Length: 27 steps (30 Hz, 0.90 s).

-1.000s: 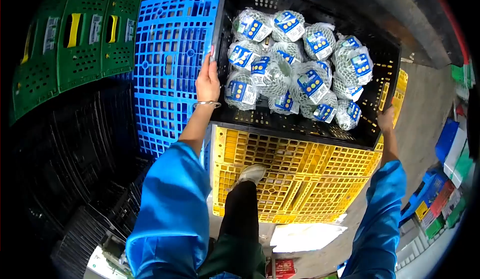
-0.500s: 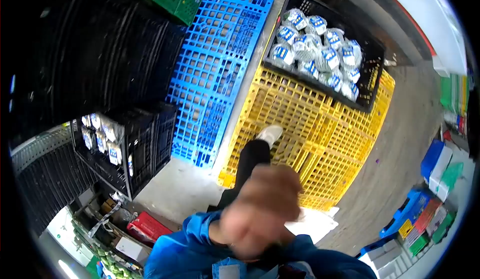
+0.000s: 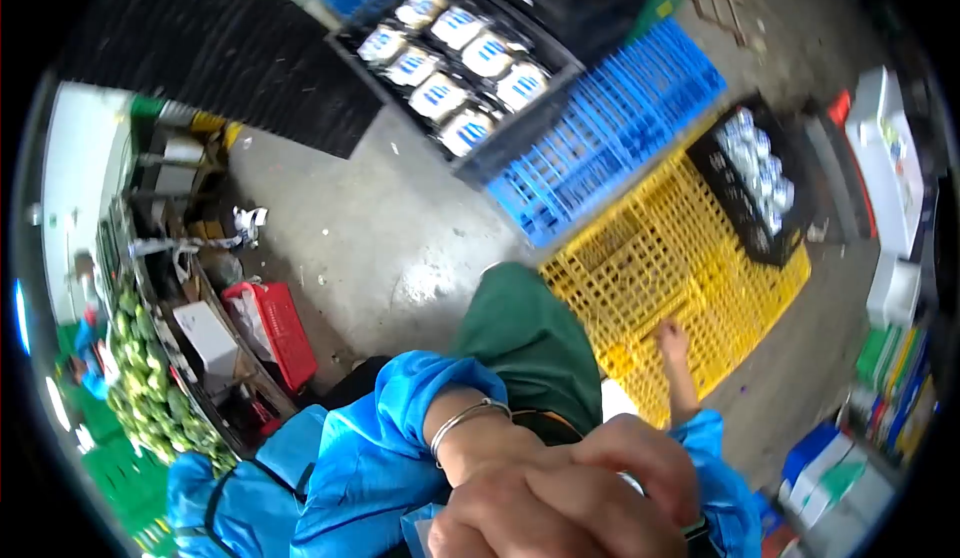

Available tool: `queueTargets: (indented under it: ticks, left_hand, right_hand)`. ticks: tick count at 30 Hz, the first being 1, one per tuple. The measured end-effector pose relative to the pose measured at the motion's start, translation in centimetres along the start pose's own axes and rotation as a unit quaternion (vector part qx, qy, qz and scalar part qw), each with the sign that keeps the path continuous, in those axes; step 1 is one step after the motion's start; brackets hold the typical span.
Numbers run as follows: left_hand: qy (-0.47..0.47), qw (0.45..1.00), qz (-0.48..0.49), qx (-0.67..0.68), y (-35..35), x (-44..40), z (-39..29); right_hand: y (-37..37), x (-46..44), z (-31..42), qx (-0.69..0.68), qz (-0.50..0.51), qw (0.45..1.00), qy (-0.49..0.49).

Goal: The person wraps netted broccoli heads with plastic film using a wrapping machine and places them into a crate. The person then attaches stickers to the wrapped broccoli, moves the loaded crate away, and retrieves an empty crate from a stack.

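Observation:
Close to the camera, my left hand (image 3: 560, 493) is seen from the back with a bracelet (image 3: 470, 423) at its wrist. Its fingers are curled in, and whatever they may hold is hidden. Beyond it, my right hand (image 3: 673, 340) hangs over the yellow pallet (image 3: 645, 248), small and slightly blurred, fingers curled, nothing visible in them. Both arms wear blue sleeves. Green cloth (image 3: 530, 333) covers a leg below me. On the pallet's far side stands a black crate (image 3: 735, 193) of wrapped packs (image 3: 757, 168) with white-and-blue labels.
Another black crate (image 3: 370, 83) with labelled packs stands ahead, beside a blue pallet (image 3: 610, 123). Dark stacked crates (image 3: 230, 53) rise at upper left. A red basket (image 3: 290, 343) and a shelf of green vegetables (image 3: 145, 378) are at left. Boxes (image 3: 835, 473) stand at right.
My view has swung left, so the yellow pallet and its crate now appear farther right. My right hand now shows apart from the left, over the pallet. Green cloth has come into view.

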<state>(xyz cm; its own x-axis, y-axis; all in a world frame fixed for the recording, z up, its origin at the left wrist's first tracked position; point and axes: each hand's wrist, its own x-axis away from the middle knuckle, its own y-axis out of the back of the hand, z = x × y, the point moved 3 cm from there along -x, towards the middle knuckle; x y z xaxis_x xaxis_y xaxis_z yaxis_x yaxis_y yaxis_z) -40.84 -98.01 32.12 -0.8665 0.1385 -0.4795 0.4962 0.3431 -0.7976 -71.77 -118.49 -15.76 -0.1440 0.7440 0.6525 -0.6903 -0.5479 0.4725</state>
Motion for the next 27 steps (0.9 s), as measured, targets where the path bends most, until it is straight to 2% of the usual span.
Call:
queueTargets:
  ticks: [2, 4, 5, 7, 8, 9, 11, 12, 13, 14, 15, 16, 17, 20, 22, 24, 26, 27]
  left_hand:
    - [-0.032, 0.996, 0.080, 0.011, 2.5, -2.5, -5.2]
    - [-0.085, 0.991, 0.097, 0.024, 4.2, -5.1, -9.5]
    - [-0.118, 0.988, 0.091, 0.031, 5.1, -6.6, -11.3]
    - [-0.136, 0.979, 0.149, 0.024, 8.5, -10.0, -16.7]
    - [-0.115, 0.972, 0.206, 0.005, 11.8, -11.8, -19.9]
    - [-0.121, 0.961, 0.239, -0.063, 15.0, -13.9, -23.1]
    - [-0.147, 0.921, 0.304, -0.197, 21.5, -18.2, -29.5]
    - [-0.152, 0.909, 0.225, -0.316, 24.0, -19.7, -32.5]
    - [-0.148, 0.863, 0.198, -0.441, 26.3, -22.0, -35.8]
    - [-0.137, 0.803, 0.161, -0.557, 28.4, -24.2, -38.6]
    - [-0.117, 0.816, 0.129, -0.552, 30.6, -26.4, -40.6]
    - [-0.082, 0.856, 0.084, -0.503, 32.6, -28.5, -42.2]
    - [-0.070, 0.858, 0.078, -0.502, 34.1, -30.8, -44.0]
    - [-0.061, 0.843, 0.087, -0.528, 38.9, -36.1, -47.9]
    - [-0.114, 0.787, 0.140, -0.591, 41.3, -39.9, -50.1]
    - [-0.155, 0.767, 0.166, -0.601, 44.9, -43.7, -51.3]
    - [-0.202, 0.737, 0.198, -0.614, 48.7, -47.9, -52.1]
    - [-0.216, 0.726, 0.204, -0.621, 50.9, -50.0, -52.9]
  right_hand:
    - [-5.0, 1.7, 0.7, -0.037, 0.086, 0.996, 0.011]
    - [-12.1, 8.2, 11.6, -0.014, 0.155, 0.988, -0.004]
    - [-15.7, 9.9, 17.3, 0.003, 0.184, 0.982, 0.037]
    - [-25.4, 11.8, 28.0, 0.017, 0.225, 0.947, 0.230]
    - [-31.1, 12.8, 33.6, 0.006, 0.270, 0.917, 0.293]
    - [-36.5, 18.4, 41.0, -0.008, 0.311, 0.886, 0.345]
    - [-48.3, 26.4, 52.9, -0.010, 0.382, 0.784, 0.490]
    - [-53.8, 30.6, 58.8, -0.004, 0.356, 0.714, 0.603]
    - [-57.0, 38.9, 64.5, -0.048, 0.369, 0.665, 0.648]
    - [-60.9, 44.4, 69.7, -0.070, 0.334, 0.606, 0.719]
    - [-62.1, 51.5, 74.2, -0.036, 0.235, 0.547, 0.802]
    - [-64.0, 57.2, 78.6, -0.088, 0.158, 0.434, 0.883]
    - [-64.8, 63.0, 81.8, -0.079, 0.064, 0.377, 0.920]
    - [-68.1, 76.4, 89.4, -0.035, -0.179, 0.192, 0.964]
    - [-71.4, 83.3, 93.1, -0.025, -0.298, 0.096, 0.949]
    - [-74.7, 88.8, 96.8, -0.027, -0.326, 0.081, 0.942]
    - [-77.1, 92.6, 100.0, 0.113, -0.389, 0.179, 0.896]
    - [-78.4, 93.7, 101.7, 0.126, -0.368, 0.202, 0.899]
